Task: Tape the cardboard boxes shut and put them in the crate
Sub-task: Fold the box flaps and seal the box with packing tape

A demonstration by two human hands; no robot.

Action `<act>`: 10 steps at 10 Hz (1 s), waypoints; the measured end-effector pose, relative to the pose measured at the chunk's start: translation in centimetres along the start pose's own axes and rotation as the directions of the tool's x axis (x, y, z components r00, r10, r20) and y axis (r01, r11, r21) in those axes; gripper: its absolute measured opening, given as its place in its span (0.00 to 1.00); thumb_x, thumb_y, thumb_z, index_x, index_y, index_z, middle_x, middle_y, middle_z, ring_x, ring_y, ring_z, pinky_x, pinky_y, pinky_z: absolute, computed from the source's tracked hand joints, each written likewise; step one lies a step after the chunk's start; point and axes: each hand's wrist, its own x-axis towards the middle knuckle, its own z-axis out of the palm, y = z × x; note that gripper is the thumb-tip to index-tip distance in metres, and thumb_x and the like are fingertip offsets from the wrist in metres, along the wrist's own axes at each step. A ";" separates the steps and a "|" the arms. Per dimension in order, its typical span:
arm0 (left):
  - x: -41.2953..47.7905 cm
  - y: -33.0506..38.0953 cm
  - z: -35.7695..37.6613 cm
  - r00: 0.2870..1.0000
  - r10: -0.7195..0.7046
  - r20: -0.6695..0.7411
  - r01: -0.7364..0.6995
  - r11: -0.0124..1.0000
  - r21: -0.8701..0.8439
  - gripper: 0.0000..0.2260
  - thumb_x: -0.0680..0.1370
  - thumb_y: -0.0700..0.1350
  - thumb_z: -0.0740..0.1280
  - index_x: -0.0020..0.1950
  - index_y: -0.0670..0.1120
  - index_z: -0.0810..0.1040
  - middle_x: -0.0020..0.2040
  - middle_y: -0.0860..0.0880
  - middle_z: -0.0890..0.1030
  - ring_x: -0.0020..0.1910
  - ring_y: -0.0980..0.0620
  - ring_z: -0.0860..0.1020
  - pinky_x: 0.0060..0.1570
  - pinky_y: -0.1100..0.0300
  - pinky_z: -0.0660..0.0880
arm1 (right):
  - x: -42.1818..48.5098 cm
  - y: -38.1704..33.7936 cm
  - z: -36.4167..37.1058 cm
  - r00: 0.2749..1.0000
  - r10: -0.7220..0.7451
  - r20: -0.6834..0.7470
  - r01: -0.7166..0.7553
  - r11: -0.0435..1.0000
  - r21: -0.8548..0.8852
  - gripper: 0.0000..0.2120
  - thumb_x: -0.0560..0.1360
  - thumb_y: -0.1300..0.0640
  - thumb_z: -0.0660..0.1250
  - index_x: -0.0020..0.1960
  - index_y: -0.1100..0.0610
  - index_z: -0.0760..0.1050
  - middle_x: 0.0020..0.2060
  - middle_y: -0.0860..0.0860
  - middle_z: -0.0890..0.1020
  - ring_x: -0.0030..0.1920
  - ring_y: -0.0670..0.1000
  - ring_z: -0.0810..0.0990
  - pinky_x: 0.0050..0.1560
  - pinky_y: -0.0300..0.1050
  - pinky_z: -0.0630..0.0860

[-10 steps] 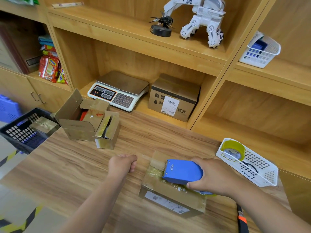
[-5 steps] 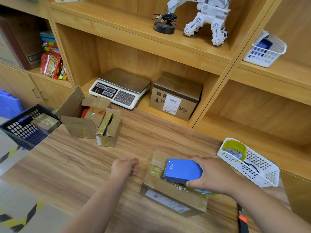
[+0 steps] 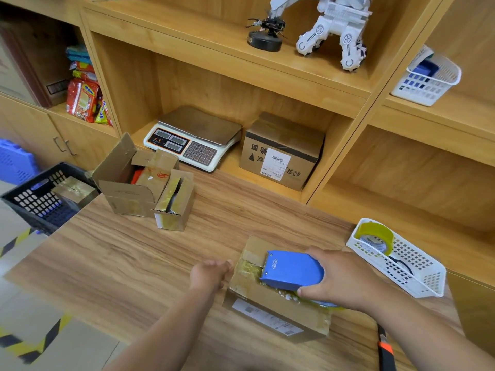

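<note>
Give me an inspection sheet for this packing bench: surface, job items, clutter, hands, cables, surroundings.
Surface: wooden table.
Job's things: box under blue dispenser; large open box and small open box at far left; black crate off the left edge, taped box inside.
Clutter: white basket with tape roll; black-orange tool at near edge.
Hands: right hand grips dispenser; left hand at box's left edge, blurred.
Cables: nothing seen.
Surroundings: shelves with scale, sealed box, toy robot.
</note>
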 end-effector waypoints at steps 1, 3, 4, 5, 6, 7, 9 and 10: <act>-1.1 -0.6 0.3 0.998 0.047 -0.052 -0.050 0.997 -0.064 0.11 0.73 0.41 0.72 0.31 0.44 0.76 0.23 0.53 0.75 0.24 0.54 0.72 0.27 0.64 0.70 | -0.1 0.0 0.0 1.000 0.001 -0.013 -0.001 1.000 -0.002 0.28 0.59 0.30 0.65 0.54 0.42 0.70 0.35 0.37 0.73 0.44 0.45 0.73 0.34 0.32 0.56; -1.3 -0.9 0.7 0.993 0.079 -0.094 -0.076 0.997 0.034 0.11 0.74 0.45 0.71 0.32 0.47 0.77 0.34 0.44 0.82 0.31 0.51 0.76 0.34 0.67 0.71 | -0.1 -0.1 0.0 1.000 -0.002 -0.010 0.002 1.000 -0.013 0.25 0.60 0.31 0.65 0.53 0.40 0.68 0.34 0.36 0.71 0.40 0.43 0.69 0.34 0.31 0.54; -1.7 -0.6 0.8 0.993 0.112 -0.027 -0.098 0.942 0.321 0.10 0.77 0.47 0.67 0.55 0.44 0.79 0.54 0.43 0.82 0.50 0.46 0.80 0.51 0.58 0.76 | -0.1 -0.1 0.0 1.000 0.004 -0.007 -0.004 1.000 -0.021 0.24 0.61 0.31 0.66 0.53 0.40 0.68 0.34 0.37 0.70 0.38 0.43 0.67 0.34 0.31 0.54; -1.6 -0.3 0.3 0.995 0.058 -0.075 -0.037 0.965 0.260 0.26 0.74 0.52 0.70 0.69 0.45 0.70 0.59 0.43 0.79 0.57 0.44 0.78 0.58 0.52 0.75 | -0.3 0.0 0.0 1.000 0.011 -0.002 -0.011 1.000 -0.020 0.24 0.61 0.31 0.66 0.52 0.40 0.67 0.33 0.37 0.70 0.37 0.42 0.67 0.34 0.32 0.54; -1.5 -0.2 0.2 0.997 0.057 -0.049 -0.046 0.978 0.203 0.22 0.74 0.44 0.70 0.67 0.44 0.73 0.56 0.45 0.81 0.54 0.48 0.79 0.56 0.56 0.74 | -0.3 0.1 0.1 1.000 0.018 0.002 -0.018 1.000 -0.011 0.23 0.61 0.32 0.66 0.51 0.41 0.68 0.33 0.37 0.70 0.36 0.40 0.66 0.34 0.32 0.53; -2.2 0.8 0.5 0.995 0.094 -0.018 -0.094 0.996 0.001 0.11 0.78 0.42 0.65 0.59 0.42 0.80 0.47 0.41 0.83 0.41 0.50 0.79 0.45 0.56 0.76 | -0.2 0.1 0.2 1.000 0.027 -0.003 -0.027 1.000 -0.013 0.24 0.61 0.32 0.66 0.51 0.42 0.69 0.33 0.38 0.71 0.36 0.42 0.66 0.34 0.32 0.54; -3.0 1.6 1.9 0.959 -0.037 0.280 -0.011 0.986 0.168 0.31 0.77 0.68 0.48 0.71 0.53 0.71 0.68 0.46 0.74 0.68 0.45 0.71 0.70 0.46 0.63 | -0.2 0.4 0.5 0.999 0.035 0.008 -0.035 0.999 -0.014 0.25 0.61 0.32 0.65 0.52 0.43 0.69 0.35 0.40 0.73 0.37 0.44 0.67 0.34 0.34 0.55; -2.5 2.2 1.9 0.964 -0.067 0.257 0.001 0.968 0.251 0.34 0.77 0.69 0.46 0.71 0.49 0.70 0.69 0.43 0.72 0.69 0.43 0.69 0.70 0.45 0.63 | -0.1 0.5 0.5 1.000 0.027 0.002 -0.027 1.000 -0.002 0.24 0.60 0.31 0.64 0.51 0.43 0.69 0.34 0.39 0.72 0.36 0.42 0.67 0.35 0.33 0.54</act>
